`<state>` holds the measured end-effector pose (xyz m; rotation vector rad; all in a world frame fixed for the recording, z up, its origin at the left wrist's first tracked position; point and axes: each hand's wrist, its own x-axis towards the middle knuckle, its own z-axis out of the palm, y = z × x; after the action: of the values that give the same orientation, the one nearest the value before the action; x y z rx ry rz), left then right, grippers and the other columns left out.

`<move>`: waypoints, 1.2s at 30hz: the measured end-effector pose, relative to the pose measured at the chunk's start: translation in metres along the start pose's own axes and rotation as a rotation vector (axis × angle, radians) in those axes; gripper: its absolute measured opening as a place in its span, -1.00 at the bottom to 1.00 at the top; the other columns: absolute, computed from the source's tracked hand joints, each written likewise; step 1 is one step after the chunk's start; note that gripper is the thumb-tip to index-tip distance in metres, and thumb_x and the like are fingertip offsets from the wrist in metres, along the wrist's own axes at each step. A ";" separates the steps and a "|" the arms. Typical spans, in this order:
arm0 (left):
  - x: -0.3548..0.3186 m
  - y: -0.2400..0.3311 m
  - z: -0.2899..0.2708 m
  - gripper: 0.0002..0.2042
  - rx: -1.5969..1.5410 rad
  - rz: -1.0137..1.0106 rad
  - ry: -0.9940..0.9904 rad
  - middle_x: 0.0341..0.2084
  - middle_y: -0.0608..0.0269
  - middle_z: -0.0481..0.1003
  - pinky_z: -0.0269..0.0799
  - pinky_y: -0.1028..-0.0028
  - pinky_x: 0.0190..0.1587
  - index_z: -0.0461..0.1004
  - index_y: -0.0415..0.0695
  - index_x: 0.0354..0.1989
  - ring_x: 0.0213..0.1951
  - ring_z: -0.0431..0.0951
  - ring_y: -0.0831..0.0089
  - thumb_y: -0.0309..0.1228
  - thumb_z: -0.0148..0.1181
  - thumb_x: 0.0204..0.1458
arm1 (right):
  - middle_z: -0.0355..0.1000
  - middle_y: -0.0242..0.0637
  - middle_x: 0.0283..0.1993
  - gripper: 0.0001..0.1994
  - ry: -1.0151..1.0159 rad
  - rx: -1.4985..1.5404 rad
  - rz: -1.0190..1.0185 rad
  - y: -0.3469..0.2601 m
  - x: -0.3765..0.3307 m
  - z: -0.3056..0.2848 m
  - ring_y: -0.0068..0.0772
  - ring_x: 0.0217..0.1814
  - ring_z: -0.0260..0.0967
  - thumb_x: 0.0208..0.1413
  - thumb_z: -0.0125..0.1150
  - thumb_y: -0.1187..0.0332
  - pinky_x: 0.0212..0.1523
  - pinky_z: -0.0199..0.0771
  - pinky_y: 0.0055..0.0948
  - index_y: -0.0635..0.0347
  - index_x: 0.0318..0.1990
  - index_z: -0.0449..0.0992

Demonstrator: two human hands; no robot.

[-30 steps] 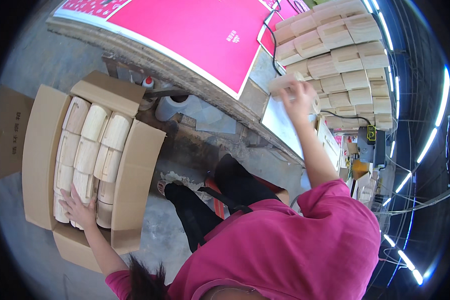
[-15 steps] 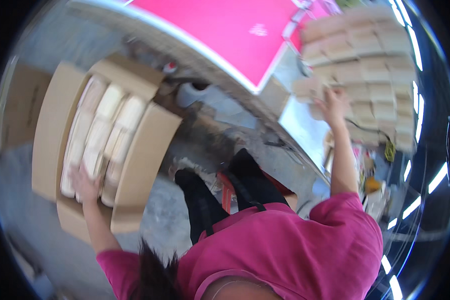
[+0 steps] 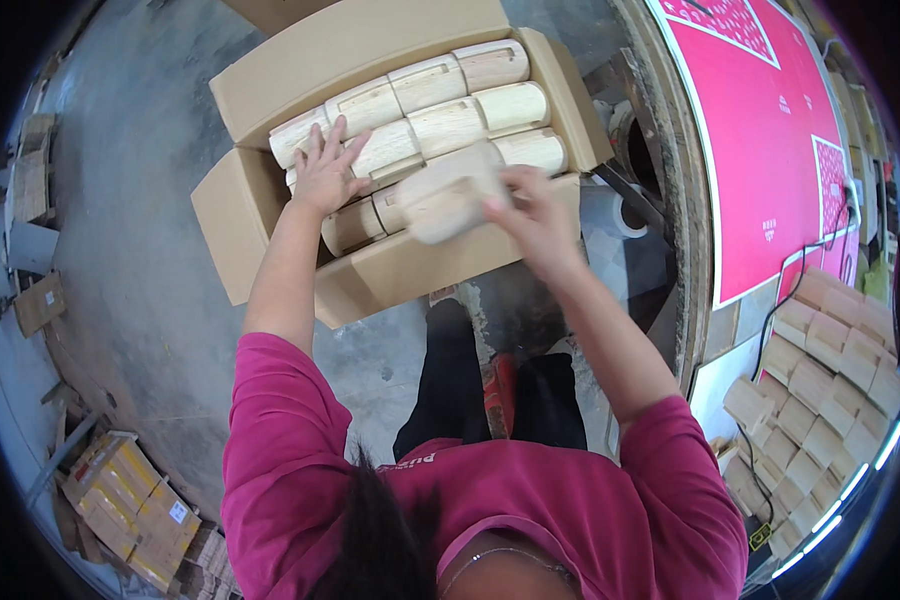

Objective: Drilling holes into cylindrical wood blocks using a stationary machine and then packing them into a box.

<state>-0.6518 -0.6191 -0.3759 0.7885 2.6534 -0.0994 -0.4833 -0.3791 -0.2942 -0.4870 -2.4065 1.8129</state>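
A large cardboard box with its flaps folded out holds rows of pale, round-edged wooden pieces, some with a long slot in the upper face. My left hand lies with fingers spread on the pieces at the box's left end. Over the near row, my right hand grips one loose wooden piece by its right end. That piece is tilted and somewhat blurred, and it covers part of the row below.
At right stands a bench with a pink printed sheet. Many similar wooden pieces are stacked at lower right, with a black cable beside them. Taped cartons lie at lower left. A white roll sits by the box.
My right hand has left the stack on the right and come over the box with a wooden piece. My left hand stays on the packed pieces. The view has turned toward the box.
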 end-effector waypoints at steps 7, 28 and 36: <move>-0.001 -0.036 0.009 -0.57 -0.337 0.049 0.108 0.30 0.29 -0.13 -0.24 -0.07 0.22 0.19 0.28 0.17 0.31 -0.23 0.07 -0.08 -0.07 0.08 | 0.36 -0.11 -0.19 -0.64 -0.080 -0.320 0.131 0.039 0.027 0.131 -0.12 -0.06 0.24 -0.08 0.20 0.08 -0.02 0.20 -0.19 0.26 -0.40 0.54; -0.018 0.036 0.073 -0.34 -0.282 -0.138 0.336 0.27 -0.21 -0.27 -0.22 -0.17 0.16 -0.03 0.17 0.28 0.19 -0.29 -0.40 0.13 -0.10 0.03 | 0.14 0.05 0.03 -0.50 1.015 -1.466 0.304 0.046 -0.221 -0.311 0.09 0.08 0.03 -0.22 0.30 0.26 0.02 0.02 0.02 0.18 -0.07 0.33; -0.040 0.077 0.043 -0.34 -0.311 0.186 0.482 0.07 -0.09 0.20 0.08 0.07 0.10 0.20 0.08 0.17 0.07 0.20 -0.05 -0.17 0.26 -0.19 | 0.08 0.18 0.09 -0.11 1.390 -1.057 0.979 0.067 -0.315 -0.357 0.20 0.14 0.04 -0.37 0.38 -0.08 0.12 0.12 -0.05 0.29 0.10 0.16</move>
<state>-0.5651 -0.5821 -0.3982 1.0489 2.8999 0.6092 -0.0797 -0.1302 -0.2159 -2.2084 -1.6973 -0.2978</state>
